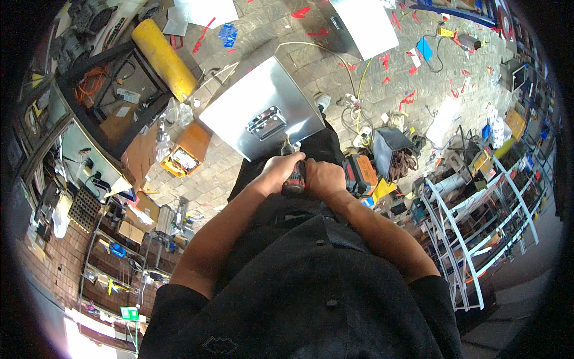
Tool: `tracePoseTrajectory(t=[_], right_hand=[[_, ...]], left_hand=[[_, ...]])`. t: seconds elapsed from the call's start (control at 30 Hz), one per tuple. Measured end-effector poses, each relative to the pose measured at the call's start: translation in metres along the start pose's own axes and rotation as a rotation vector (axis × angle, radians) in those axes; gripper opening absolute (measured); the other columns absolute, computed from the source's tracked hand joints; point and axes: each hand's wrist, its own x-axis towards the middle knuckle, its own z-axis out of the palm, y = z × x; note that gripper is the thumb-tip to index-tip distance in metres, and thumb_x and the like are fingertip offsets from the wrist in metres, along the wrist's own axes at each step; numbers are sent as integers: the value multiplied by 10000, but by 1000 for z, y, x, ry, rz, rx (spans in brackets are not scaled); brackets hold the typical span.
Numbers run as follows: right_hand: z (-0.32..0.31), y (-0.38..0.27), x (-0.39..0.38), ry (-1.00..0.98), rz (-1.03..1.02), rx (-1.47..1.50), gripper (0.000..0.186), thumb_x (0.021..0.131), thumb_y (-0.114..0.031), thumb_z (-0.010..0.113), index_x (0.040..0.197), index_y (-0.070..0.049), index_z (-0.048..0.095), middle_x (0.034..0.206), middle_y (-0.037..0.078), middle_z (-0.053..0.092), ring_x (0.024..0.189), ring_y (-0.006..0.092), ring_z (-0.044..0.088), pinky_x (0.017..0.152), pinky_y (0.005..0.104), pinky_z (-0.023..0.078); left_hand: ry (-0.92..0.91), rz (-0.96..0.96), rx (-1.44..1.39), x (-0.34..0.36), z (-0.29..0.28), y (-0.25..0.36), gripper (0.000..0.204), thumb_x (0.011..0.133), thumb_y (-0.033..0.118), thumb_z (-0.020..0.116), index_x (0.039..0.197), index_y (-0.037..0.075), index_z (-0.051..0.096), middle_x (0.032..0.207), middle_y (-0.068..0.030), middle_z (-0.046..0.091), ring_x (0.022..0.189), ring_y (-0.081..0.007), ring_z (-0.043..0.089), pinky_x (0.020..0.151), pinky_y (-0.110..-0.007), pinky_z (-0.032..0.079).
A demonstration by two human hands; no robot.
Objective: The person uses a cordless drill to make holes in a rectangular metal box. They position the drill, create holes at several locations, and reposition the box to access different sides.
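A cordless drill (293,180) with a red and black body lies sideways in front of my waist, its nose facing away from me. My right hand (326,179) is closed round its grip. A big orange and black block (362,173), apparently its battery, shows right of that hand. My left hand (281,172) wraps the drill's body from the left. Just beyond the nose is a shiny sheet-metal box (263,84) with a metal latch or handle (266,124) on its face. Whether the bit touches the box is hard to make out.
An orange box (186,149) stands on the brick floor at left, near a yellow cylinder (164,60) and a black-framed bin (113,131). To the right are a dark open bag (391,152), cables and a metal rack (466,239). Red scraps litter the floor.
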Motion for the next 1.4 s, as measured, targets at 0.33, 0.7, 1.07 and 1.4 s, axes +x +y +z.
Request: tracePoseTrajectory(t=[0.33,0.7,1.07,1.4], right_hand=[[-22,-11,-7,-38,4,-46,241,954,-244,548,1033,-49,665,982,193,759,899,362,759,763,477,605],[-12,-1,1,-12,-3,-76,217,951,-224,545,1032,-64,667,918,173,762,847,355,762,708,469,608],[-15,4,2,-13,-20,-59,221,953,-232,552,1028,-65,675,941,173,765,860,342,765,713,464,610],[-17,7,5,-20,-14,-61,224,958,-231,543,1017,-69,687,943,176,767,864,342,767,717,464,611]], left_hand=[[11,-18,16,-6,4,7,308,857,291,767,915,3,675,766,-61,652,597,-192,641,577,-386,544],[-24,15,10,9,1,0,295,860,301,761,878,19,677,758,-41,636,612,-172,627,587,-369,521],[-38,7,-3,0,8,8,308,856,302,770,900,13,672,763,-37,628,614,-171,616,590,-372,518],[-25,45,65,11,6,3,338,866,342,756,875,11,688,769,-45,654,610,-167,624,580,-361,506]])
